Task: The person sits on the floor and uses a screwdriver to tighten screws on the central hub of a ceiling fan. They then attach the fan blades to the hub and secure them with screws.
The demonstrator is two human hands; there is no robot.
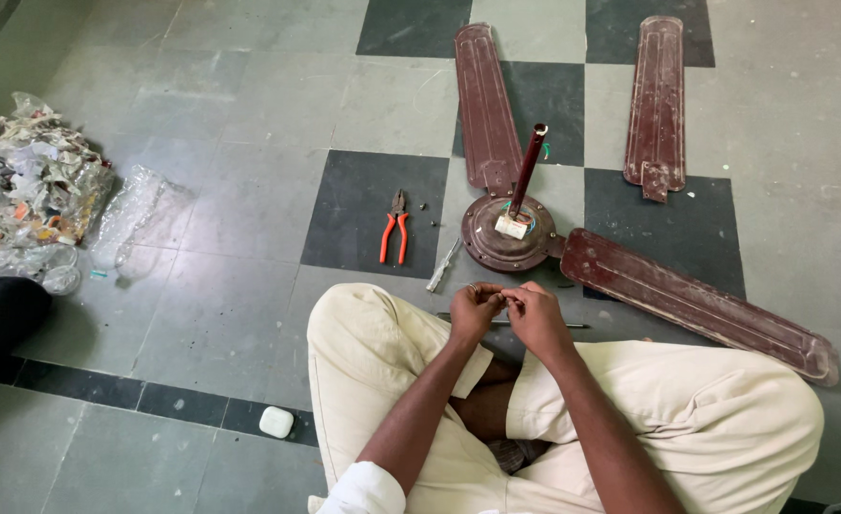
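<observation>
Left hand [474, 309] and right hand [536, 314] brought together fingertip to fingertip above crossed legs, pinching something too small to identify. Ring on a left finger. Just beyond, on the tiled floor [249, 190]: maroon ceiling fan motor hub [508, 233], downrod tilted upward, one blade attached at right.

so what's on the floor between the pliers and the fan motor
In the head view, a screwdriver lies between the orange-handled pliers and the fan motor hub.
</observation>
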